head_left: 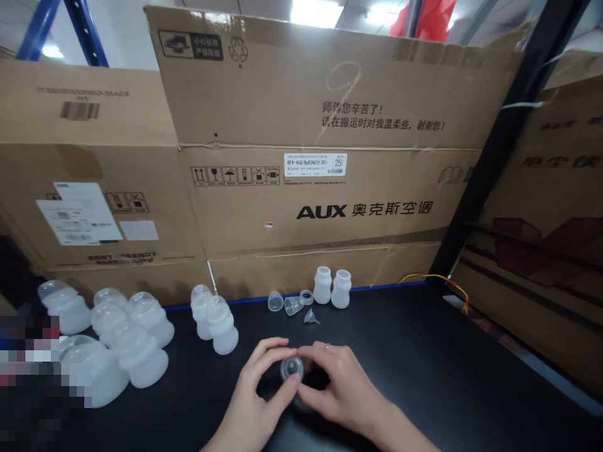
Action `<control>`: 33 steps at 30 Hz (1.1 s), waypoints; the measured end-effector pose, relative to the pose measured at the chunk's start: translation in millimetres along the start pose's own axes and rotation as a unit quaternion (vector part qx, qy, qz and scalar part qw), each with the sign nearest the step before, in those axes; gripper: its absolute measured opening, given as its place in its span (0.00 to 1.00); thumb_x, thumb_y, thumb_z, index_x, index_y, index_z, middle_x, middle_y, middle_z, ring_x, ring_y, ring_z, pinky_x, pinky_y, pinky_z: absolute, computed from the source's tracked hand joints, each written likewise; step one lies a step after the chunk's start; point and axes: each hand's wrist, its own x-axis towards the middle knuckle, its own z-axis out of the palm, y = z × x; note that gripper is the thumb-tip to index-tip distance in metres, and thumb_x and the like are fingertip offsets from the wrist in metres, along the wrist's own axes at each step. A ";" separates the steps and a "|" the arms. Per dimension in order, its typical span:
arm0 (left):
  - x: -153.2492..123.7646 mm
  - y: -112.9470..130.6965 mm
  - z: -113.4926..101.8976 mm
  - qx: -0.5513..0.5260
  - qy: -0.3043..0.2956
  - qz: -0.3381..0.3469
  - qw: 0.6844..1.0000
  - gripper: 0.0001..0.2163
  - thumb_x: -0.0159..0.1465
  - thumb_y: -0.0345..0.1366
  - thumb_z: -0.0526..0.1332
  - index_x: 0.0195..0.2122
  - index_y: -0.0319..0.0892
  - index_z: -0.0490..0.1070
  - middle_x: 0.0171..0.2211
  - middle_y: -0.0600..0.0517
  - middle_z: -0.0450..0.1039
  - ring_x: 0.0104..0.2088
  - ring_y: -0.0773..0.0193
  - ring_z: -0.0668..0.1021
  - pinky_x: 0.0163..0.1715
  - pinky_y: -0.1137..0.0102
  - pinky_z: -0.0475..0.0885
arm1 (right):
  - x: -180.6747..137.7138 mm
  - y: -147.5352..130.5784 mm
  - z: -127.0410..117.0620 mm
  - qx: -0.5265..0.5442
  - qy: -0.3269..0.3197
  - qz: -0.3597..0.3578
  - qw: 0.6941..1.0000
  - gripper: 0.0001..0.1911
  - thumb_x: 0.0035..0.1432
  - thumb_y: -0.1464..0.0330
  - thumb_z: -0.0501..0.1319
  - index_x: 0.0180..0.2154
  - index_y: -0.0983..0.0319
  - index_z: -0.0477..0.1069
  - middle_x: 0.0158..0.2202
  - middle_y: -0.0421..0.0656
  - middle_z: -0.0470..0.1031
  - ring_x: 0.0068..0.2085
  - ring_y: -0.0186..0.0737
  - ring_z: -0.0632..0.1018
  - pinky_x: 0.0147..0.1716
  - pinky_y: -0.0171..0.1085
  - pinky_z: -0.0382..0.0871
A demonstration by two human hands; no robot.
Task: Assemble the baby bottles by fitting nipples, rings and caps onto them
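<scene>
Low over the black table, my left hand (261, 386) and my right hand (336, 383) meet around a small translucent round collar ring (292, 369) of a baby bottle. Its round top faces up. Fingers and thumbs of both hands pinch its rim, and a nipple seems to sit inside, though details are blurred. Just beyond, a loose clear nipple (311, 317) lies on its side. Behind it are another collar ring (306, 297), a clear cap (276, 301) and a second clear cap (293, 306) lying tilted. Two open white bottles (323, 285) stand beside these.
Two capped white bottles (223, 325) stand left of my hands. Several more capped bottles (141, 358) cluster farther left, near a pixelated patch. A large cardboard box (245, 220) walls the back of the black table (405, 358). A black post (494, 144) and red-yellow wires (443, 279) are at right.
</scene>
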 end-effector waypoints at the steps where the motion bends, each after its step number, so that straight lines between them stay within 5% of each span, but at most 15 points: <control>1: 0.7 -0.4 -0.5 0.029 -0.001 0.013 0.999 0.10 0.65 0.45 0.69 0.45 0.51 0.85 0.53 0.45 0.80 0.56 0.49 0.81 0.60 0.54 0.75 | 0.1 -0.1 -0.7 -0.010 -0.005 0.004 1.000 0.12 0.59 0.67 0.67 0.46 0.58 0.80 0.31 0.40 0.81 0.31 0.39 0.79 0.33 0.35 0.69; 8: 8.1 -1.5 -2.0 0.022 0.030 -0.028 0.999 0.11 0.62 0.48 0.71 0.39 0.50 0.87 0.42 0.46 0.87 0.45 0.49 0.86 0.51 0.58 0.81 | -2.1 17.8 1.2 0.057 0.016 0.019 0.998 0.27 0.60 0.59 0.71 0.59 0.55 0.73 0.40 0.40 0.85 0.36 0.40 0.83 0.40 0.37 0.76; 12: 12.7 -1.6 -4.1 -0.031 0.030 -0.111 0.993 0.15 0.58 0.53 0.73 0.35 0.47 0.87 0.40 0.45 0.88 0.43 0.46 0.87 0.47 0.62 0.82 | 7.2 48.2 -2.8 -0.024 0.206 0.069 0.976 0.18 0.68 0.61 0.60 0.57 0.57 0.72 0.50 0.48 0.81 0.49 0.48 0.81 0.52 0.45 0.74; 16: 14.5 -4.6 -4.9 -0.076 0.026 -0.132 0.988 0.19 0.54 0.55 0.75 0.33 0.44 0.86 0.35 0.44 0.88 0.39 0.48 0.87 0.42 0.65 0.82 | 18.7 89.6 -11.0 -0.084 0.328 0.187 0.922 0.34 0.65 0.57 0.61 0.66 0.65 0.59 0.61 0.62 0.70 0.61 0.64 0.71 0.61 0.62 0.63; 19: 14.8 -7.9 -5.2 -0.116 0.034 -0.147 0.982 0.20 0.51 0.55 0.77 0.32 0.42 0.85 0.33 0.46 0.87 0.36 0.51 0.87 0.38 0.67 0.81 | 23.4 113.2 -16.7 -0.092 0.307 0.242 0.916 0.43 0.58 0.53 0.67 0.68 0.65 0.58 0.63 0.61 0.70 0.62 0.69 0.70 0.60 0.63 0.62; 24: 15.0 -3.7 -5.0 -0.165 0.046 -0.149 0.974 0.20 0.50 0.53 0.78 0.34 0.41 0.84 0.32 0.47 0.86 0.31 0.58 0.84 0.32 0.70 0.79 | 28.1 125.4 -23.9 -0.063 0.258 0.259 0.929 0.23 0.60 0.55 0.66 0.53 0.59 0.76 0.48 0.51 0.83 0.54 0.63 0.79 0.56 0.56 0.67; 29: 15.3 6.5 -7.6 -0.212 0.127 -0.173 0.953 0.22 0.49 0.51 0.79 0.37 0.40 0.83 0.40 0.45 0.85 0.36 0.53 0.85 0.33 0.66 0.82 | 26.4 108.6 -35.7 0.008 0.267 0.206 0.941 0.25 0.64 0.53 0.62 0.54 0.63 0.73 0.50 0.52 0.80 0.49 0.54 0.81 0.51 0.48 0.73; 33: 18.9 8.4 -13.6 -0.264 0.155 -0.194 0.932 0.24 0.51 0.48 0.78 0.47 0.42 0.84 0.46 0.44 0.84 0.43 0.49 0.85 0.38 0.61 0.83 | 17.0 79.6 -46.1 0.055 0.206 0.139 0.967 0.22 0.60 0.54 0.68 0.51 0.60 0.77 0.45 0.47 0.75 0.44 0.48 0.79 0.47 0.44 0.76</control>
